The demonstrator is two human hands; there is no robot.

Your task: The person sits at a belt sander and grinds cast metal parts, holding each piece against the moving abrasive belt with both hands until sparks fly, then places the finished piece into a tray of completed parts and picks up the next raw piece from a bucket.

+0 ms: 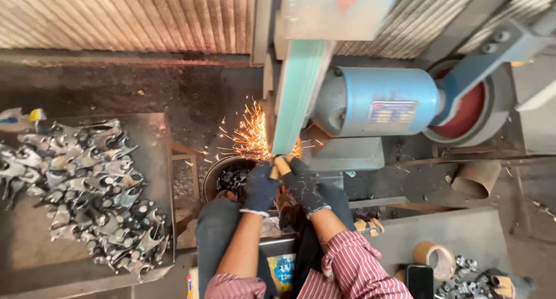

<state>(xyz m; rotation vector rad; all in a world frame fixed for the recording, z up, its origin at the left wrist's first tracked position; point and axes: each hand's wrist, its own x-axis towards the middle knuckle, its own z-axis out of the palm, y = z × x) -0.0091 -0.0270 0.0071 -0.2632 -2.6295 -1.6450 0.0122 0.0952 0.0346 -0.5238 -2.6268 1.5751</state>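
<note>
Both hands wear dark gloves and are closed together around a small metal part (pixel 282 163), which they press against the pale green sanding belt (pixel 295 96). The left hand (pixel 260 188) is just beside the right hand (pixel 302 183). Orange sparks (pixel 250 138) fly to the left from the contact place. Under the hands stands a round bucket (pixel 211 180). On the left, a metal tray (pixel 156 160) carries a pile of grey metal parts (pixel 87 189). A blue motor (pixel 382 102) is behind the belt.

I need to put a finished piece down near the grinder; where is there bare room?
Bare tray surface lies near the front-left corner, below the heap of metal castings. The grey platform beside the tape roll is open too. Around both gloved hands and the sparks it is crowded.
</note>
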